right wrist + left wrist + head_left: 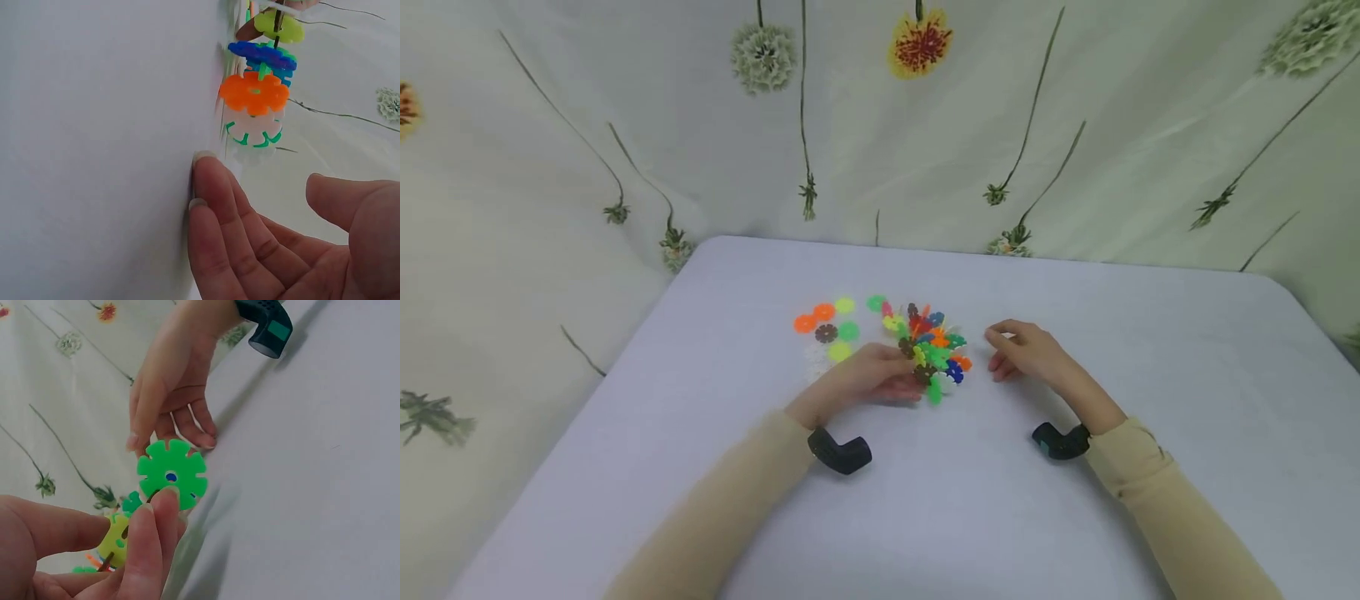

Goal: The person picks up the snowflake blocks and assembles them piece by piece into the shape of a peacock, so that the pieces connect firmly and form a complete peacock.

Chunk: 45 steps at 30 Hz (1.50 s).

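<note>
A cluster of interlocking plastic snowflake discs (936, 352) in many colours stands on the white table. At its left side, my left hand (876, 372) grips it near the bottom. In the left wrist view, the fingers (145, 550) and thumb close around a yellow disc (114, 540), with a green disc (175, 467) just beyond the fingertips. My right hand (1028, 353) is to the right of the cluster, apart from it, with nothing between thumb and fingers. The right wrist view shows an orange disc (255, 92) and a blue disc (262, 55) on the cluster's near side.
Loose discs lie left of the cluster: orange (805, 323), brown (826, 333), green (848, 331), yellow (840, 351) and a pale pile (817, 363) partly behind the left hand. A flower-print cloth (880, 125) hangs behind the table (1150, 333).
</note>
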Each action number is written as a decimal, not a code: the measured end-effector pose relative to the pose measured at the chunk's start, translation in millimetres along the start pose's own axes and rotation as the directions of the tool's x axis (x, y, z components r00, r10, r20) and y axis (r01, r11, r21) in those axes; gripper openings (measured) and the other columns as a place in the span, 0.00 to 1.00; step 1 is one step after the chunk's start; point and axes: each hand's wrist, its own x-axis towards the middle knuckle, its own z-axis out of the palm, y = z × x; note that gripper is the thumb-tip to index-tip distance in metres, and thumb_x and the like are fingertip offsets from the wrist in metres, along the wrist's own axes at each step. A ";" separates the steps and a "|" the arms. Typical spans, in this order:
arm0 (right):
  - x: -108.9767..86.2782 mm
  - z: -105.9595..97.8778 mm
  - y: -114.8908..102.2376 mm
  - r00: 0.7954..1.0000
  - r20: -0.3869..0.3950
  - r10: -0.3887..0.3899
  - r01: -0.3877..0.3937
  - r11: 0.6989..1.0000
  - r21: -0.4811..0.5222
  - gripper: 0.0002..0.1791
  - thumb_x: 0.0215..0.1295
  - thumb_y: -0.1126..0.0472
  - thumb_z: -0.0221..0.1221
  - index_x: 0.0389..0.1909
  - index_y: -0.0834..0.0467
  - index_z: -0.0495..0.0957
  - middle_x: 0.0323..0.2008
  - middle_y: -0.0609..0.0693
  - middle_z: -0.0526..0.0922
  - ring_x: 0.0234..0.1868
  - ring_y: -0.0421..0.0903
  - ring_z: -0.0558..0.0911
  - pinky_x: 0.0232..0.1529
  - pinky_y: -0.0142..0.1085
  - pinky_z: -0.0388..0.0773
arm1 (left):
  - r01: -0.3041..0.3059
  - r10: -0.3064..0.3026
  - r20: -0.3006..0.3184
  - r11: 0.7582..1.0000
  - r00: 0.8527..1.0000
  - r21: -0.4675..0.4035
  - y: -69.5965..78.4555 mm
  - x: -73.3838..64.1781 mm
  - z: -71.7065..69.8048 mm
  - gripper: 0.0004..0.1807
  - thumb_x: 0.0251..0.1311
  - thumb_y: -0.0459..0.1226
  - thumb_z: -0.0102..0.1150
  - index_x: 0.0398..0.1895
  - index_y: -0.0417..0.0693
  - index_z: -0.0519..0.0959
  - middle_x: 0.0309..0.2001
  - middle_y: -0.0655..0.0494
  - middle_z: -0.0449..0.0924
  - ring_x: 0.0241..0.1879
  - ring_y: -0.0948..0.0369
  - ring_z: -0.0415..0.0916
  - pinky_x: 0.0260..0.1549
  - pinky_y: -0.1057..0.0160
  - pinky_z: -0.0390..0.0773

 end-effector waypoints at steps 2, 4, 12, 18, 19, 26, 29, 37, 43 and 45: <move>-2.5 0.5 0.8 1.000 -0.003 -0.019 0.019 1.000 -0.006 0.25 0.73 0.53 0.46 0.60 0.69 0.64 0.28 0.55 0.82 0.26 0.48 0.81 0.34 0.38 0.79 | -0.013 0.014 -0.008 0.996 1.000 0.091 1.7 2.7 5.0 0.14 0.68 0.33 0.48 0.48 0.29 0.74 0.38 0.43 0.81 0.35 0.54 0.81 0.38 0.62 0.79; -4.8 1.3 1.6 0.999 -0.015 -0.034 0.034 0.999 -0.005 0.24 0.73 0.54 0.47 0.59 0.68 0.65 0.29 0.55 0.81 0.26 0.49 0.81 0.33 0.38 0.80 | -0.029 0.038 -0.039 0.978 0.999 0.207 2.5 6.3 7.3 0.13 0.68 0.35 0.48 0.45 0.32 0.76 0.35 0.47 0.82 0.32 0.56 0.80 0.35 0.63 0.79; -14.2 17.6 -12.4 0.981 -0.102 -0.164 0.158 0.986 -0.058 0.20 0.70 0.58 0.51 0.56 0.67 0.71 0.28 0.54 0.82 0.26 0.49 0.81 0.32 0.38 0.78 | -0.021 0.091 -0.167 0.923 0.982 0.383 3.3 29.1 0.1 0.12 0.67 0.36 0.50 0.39 0.35 0.80 0.28 0.51 0.82 0.24 0.60 0.76 0.24 0.67 0.75; -27.4 40.5 -37.3 0.950 -0.088 -0.299 0.294 0.954 -0.063 0.16 0.68 0.60 0.54 0.51 0.65 0.75 0.27 0.51 0.82 0.27 0.48 0.81 0.30 0.39 0.76 | -0.071 0.121 -0.090 0.903 0.989 0.424 12.3 22.8 -26.9 0.13 0.65 0.34 0.54 0.48 0.36 0.78 0.34 0.50 0.82 0.30 0.57 0.78 0.35 0.63 0.77; -28.8 45.2 -40.5 0.943 -0.071 -0.326 0.323 0.945 -0.045 0.15 0.68 0.61 0.54 0.50 0.66 0.76 0.27 0.51 0.82 0.27 0.48 0.81 0.30 0.38 0.76 | -0.077 0.135 -0.112 0.904 0.984 0.420 12.7 18.0 -37.3 0.14 0.64 0.35 0.55 0.50 0.38 0.78 0.36 0.50 0.82 0.33 0.57 0.78 0.37 0.62 0.77; -14.8 90.1 -59.3 0.932 0.061 -0.358 0.347 0.927 0.143 0.13 0.67 0.63 0.55 0.48 0.65 0.78 0.36 0.54 0.81 0.30 0.45 0.81 0.32 0.33 0.78 | -0.123 0.225 -0.260 0.926 0.939 0.356 -6.5 -24.9 -112.0 0.23 0.59 0.40 0.61 0.58 0.44 0.73 0.49 0.46 0.77 0.46 0.52 0.75 0.48 0.55 0.71; 5.4 106.9 -72.1 0.957 0.023 -0.288 0.284 0.951 0.120 0.14 0.66 0.61 0.56 0.50 0.61 0.78 0.43 0.51 0.80 0.35 0.44 0.80 0.34 0.32 0.77 | -0.077 0.213 -0.284 0.903 0.935 0.423 -20.6 -32.2 -129.6 0.22 0.59 0.38 0.62 0.57 0.43 0.74 0.49 0.47 0.77 0.47 0.53 0.74 0.50 0.56 0.69; 63.0 136.0 -90.6 0.953 -0.052 -0.297 0.291 0.952 -0.100 0.15 0.60 0.61 0.62 0.49 0.57 0.80 0.40 0.50 0.79 0.41 0.45 0.75 0.41 0.32 0.72 | -0.067 0.264 -0.275 0.822 0.924 0.566 -32.4 -23.8 -135.8 0.22 0.53 0.36 0.67 0.51 0.40 0.78 0.34 0.49 0.75 0.34 0.54 0.69 0.34 0.62 0.69; 74.5 144.7 -94.8 0.967 -0.035 -0.251 0.232 0.932 -0.277 0.15 0.55 0.56 0.67 0.44 0.51 0.79 0.36 0.45 0.73 0.34 0.42 0.71 0.31 0.30 0.68 | -0.009 0.254 -0.307 0.784 0.917 0.621 -33.2 -22.7 -133.4 0.18 0.51 0.38 0.68 0.46 0.42 0.79 0.33 0.50 0.72 0.34 0.54 0.67 0.34 0.60 0.68; 72.0 144.5 -95.8 0.968 -0.015 -0.252 0.235 0.921 -0.310 0.14 0.56 0.56 0.67 0.43 0.52 0.79 0.35 0.46 0.71 0.34 0.42 0.71 0.31 0.31 0.69 | 0.013 0.256 -0.313 0.755 0.914 0.656 -33.0 -24.9 -132.1 0.18 0.51 0.39 0.68 0.45 0.43 0.79 0.33 0.51 0.73 0.35 0.54 0.67 0.35 0.60 0.69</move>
